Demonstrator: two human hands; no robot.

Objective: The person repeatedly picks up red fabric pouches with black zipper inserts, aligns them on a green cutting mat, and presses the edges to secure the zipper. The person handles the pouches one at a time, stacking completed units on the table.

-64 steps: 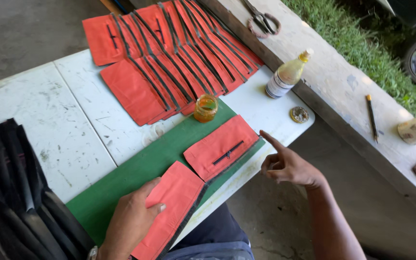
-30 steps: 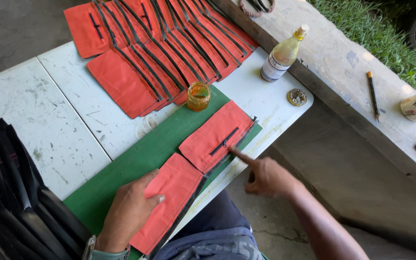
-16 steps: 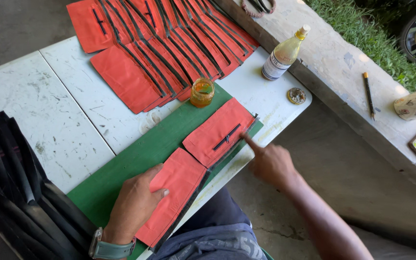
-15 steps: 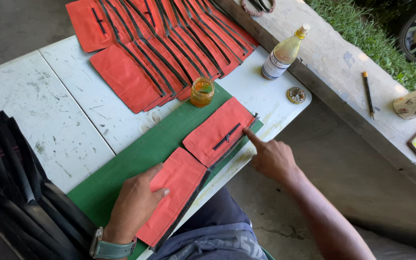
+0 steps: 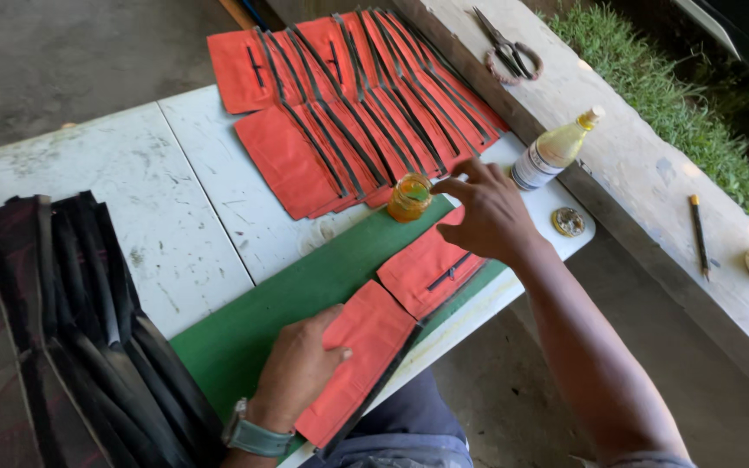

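A clear plastic bottle (image 5: 553,152) of yellowish liquid leans at the worktop's (image 5: 175,208) far right edge. A white label (image 5: 529,172) wraps its lower part. No signs or screens show.

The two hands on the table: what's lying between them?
In the head view, between left hand and right hand lies an orange-red piece with a black strip, on the green mat.

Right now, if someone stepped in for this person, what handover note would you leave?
Left hand lies flat on the nearest red piece, which lies on the green mat.
Right hand is open, fingers reaching to the small orange jar, above a second red piece on the mat.
Done: many red pieces with dark strips lie overlapped at the table's far end.
Left: the two pieces on the mat; dark stack waits at left.
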